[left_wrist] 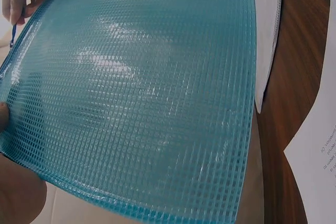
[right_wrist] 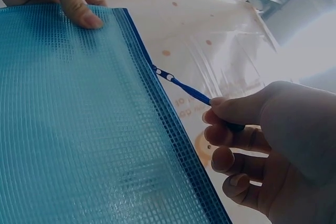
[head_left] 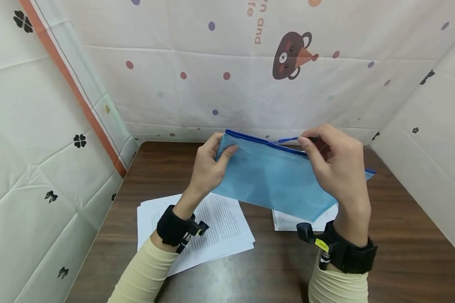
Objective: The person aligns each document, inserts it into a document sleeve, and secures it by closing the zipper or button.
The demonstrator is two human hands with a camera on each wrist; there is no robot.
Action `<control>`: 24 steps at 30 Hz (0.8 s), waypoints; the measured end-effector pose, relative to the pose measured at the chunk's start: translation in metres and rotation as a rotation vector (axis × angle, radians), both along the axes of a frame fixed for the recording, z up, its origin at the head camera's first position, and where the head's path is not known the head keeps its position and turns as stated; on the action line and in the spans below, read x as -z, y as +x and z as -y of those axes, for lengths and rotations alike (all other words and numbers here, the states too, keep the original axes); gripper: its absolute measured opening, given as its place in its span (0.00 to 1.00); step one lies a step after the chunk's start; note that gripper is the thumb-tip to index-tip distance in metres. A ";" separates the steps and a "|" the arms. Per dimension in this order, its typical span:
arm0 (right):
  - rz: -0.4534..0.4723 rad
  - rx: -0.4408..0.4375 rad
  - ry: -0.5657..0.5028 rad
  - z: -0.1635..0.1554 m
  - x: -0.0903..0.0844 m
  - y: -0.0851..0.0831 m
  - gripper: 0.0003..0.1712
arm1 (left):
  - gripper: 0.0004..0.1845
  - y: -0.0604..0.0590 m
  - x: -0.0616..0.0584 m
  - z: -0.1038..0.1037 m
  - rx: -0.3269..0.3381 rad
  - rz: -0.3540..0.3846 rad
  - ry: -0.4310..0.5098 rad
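Pouch [head_left: 269, 181] hangs above the worktop [head_left: 394, 244], towards its far edge, left fingers [head_left: 227, 155] pinching one top corner, right fingers [head_left: 314, 156] gripping the pull cord [head_left: 286, 139]. Slack from a loose left pinch could make the slider [right_wrist: 158, 71] snag.

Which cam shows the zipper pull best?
Right wrist: the blue zipper pull is close up, from slider to the right hand pinching it. Head shows it smaller, also pinched; left wrist catches only a short piece near the left edge.
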State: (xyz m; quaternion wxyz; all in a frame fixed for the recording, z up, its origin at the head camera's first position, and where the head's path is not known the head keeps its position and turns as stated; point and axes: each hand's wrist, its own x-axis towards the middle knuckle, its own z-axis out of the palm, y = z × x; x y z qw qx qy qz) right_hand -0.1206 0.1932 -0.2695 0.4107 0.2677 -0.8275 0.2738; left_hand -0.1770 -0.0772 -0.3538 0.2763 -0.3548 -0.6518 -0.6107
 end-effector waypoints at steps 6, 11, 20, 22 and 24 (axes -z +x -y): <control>0.011 0.025 -0.015 -0.003 0.001 0.000 0.06 | 0.11 -0.001 -0.001 0.004 -0.003 0.000 0.009; 0.014 0.020 -0.020 -0.005 0.001 0.000 0.07 | 0.10 -0.005 -0.001 0.005 0.008 0.001 0.033; 0.023 0.007 -0.017 -0.006 0.001 0.000 0.06 | 0.12 -0.002 -0.003 0.008 0.000 0.015 0.040; 0.023 0.009 -0.015 -0.006 0.001 0.000 0.06 | 0.12 -0.001 -0.004 0.009 -0.004 0.015 0.047; 0.022 0.012 -0.016 -0.006 0.001 0.000 0.07 | 0.12 -0.001 -0.005 0.010 -0.007 0.011 0.055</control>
